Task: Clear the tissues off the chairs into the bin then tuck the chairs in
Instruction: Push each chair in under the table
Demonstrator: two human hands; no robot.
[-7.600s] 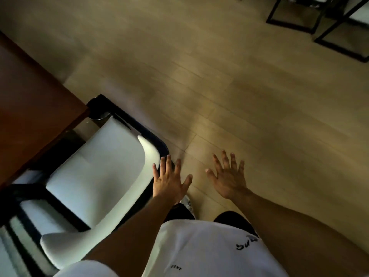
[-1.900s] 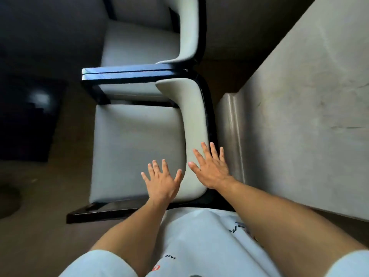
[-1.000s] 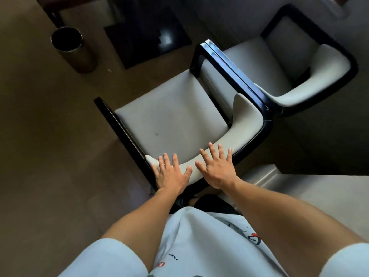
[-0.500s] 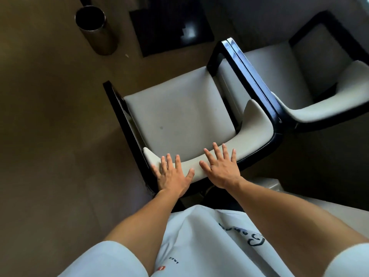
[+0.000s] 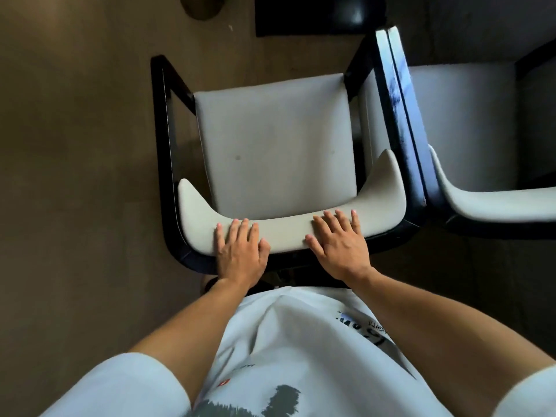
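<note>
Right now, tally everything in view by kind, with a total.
Chairs: 2, the near chair under both hands and a second chair beside it
Hands: 2, left hand and right hand
Bins: 1, bin, partly cut off
Tissues: 0
Total: 5

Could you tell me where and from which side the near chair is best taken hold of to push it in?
Probably the chair by its curved padded backrest, from behind, where the left hand and right hand already rest flat. It spans the full width, so a hand near each end should push it straight.
</note>
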